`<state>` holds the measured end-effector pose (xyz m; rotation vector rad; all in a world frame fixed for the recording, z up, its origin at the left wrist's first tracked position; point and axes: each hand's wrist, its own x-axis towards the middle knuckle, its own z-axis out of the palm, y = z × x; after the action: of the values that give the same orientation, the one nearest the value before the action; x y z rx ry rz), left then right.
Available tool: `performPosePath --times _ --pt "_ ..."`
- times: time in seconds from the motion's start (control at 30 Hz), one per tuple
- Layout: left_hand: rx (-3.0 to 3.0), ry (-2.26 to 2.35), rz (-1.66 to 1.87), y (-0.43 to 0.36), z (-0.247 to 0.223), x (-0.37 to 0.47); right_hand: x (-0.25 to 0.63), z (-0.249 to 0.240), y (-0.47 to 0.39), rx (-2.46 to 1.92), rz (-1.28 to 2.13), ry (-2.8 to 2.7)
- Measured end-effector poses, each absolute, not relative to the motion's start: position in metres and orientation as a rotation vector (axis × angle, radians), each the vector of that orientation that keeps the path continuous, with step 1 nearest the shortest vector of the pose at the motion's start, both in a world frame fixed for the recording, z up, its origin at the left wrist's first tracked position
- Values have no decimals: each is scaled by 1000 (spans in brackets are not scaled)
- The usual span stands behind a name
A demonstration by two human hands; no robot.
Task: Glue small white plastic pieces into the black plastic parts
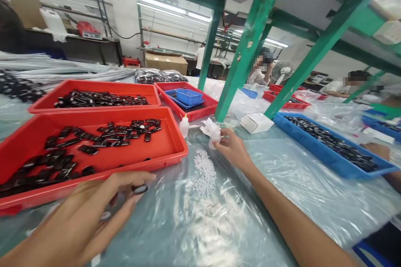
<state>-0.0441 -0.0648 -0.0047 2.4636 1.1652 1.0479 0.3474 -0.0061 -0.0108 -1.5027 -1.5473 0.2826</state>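
My left hand (94, 212) is at the front edge of the near red tray (179, 156), pinching a small dark oval piece (140, 190) between thumb and fingers. Further out, my right hand (233, 148) has its fingers closed on a small translucent container (214, 139). Crumpled white tissue (210, 127) lies right behind that container, partly hidden by it. Between my hands a pile of tiny white parts (204, 173) spreads over the plastic-covered table. A squeeze bottle with a yellow tip (184, 126) stands beside the tray, which holds many black pieces (117, 135).
Behind it sit another red tray (94, 87) of black pieces and a red tray with a blue basket (189, 97). Green posts (241, 50) rise ahead. A white box (257, 123) and a blue tray (332, 144) lie right; another person's hand (377, 150) is beyond it.
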Motion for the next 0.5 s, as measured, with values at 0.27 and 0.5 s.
performPosePath --times 0.27,0.5 --pt "2531 1032 1143 -41 13 -39 279 22 -62 -1155 9 -1803" --pt "2569 990 1187 -35 18 -39 143 -6 -109 -818 265 -2614"
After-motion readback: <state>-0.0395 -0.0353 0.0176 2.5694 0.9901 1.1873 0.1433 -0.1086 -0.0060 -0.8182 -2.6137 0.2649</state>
